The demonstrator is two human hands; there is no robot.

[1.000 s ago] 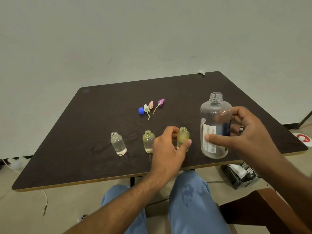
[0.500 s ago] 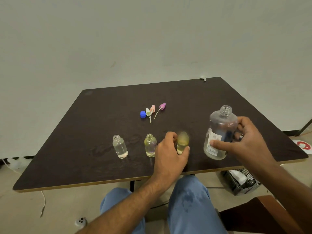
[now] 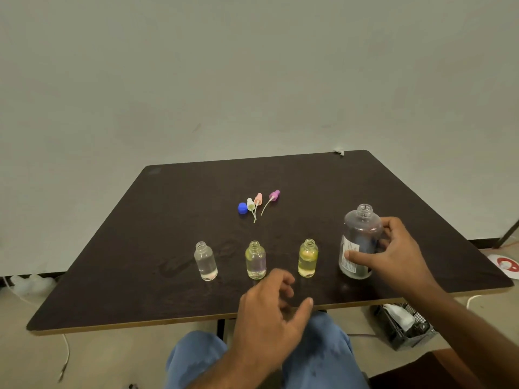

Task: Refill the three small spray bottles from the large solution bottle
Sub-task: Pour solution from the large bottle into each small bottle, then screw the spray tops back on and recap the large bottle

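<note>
Now that the left hand has let go of the yellow bottle and drawn back toward the bench edge, its fingers loosely spread and holding nothing, that bottle stands alone, upright and uncapped. The right hand grips the big bottle, which has come down from its lifted pose to rest upright on the bench just right of the yellow one, mouth open. To the left stand the middle bottle and the clear bottle, both open, all three in a row and apart from one another. Each holds some liquid; exact levels are hard to judge. The blue cap and three spray tops lie farther back. Pouring looks finished or paused, so recapping probably comes next.
</note>
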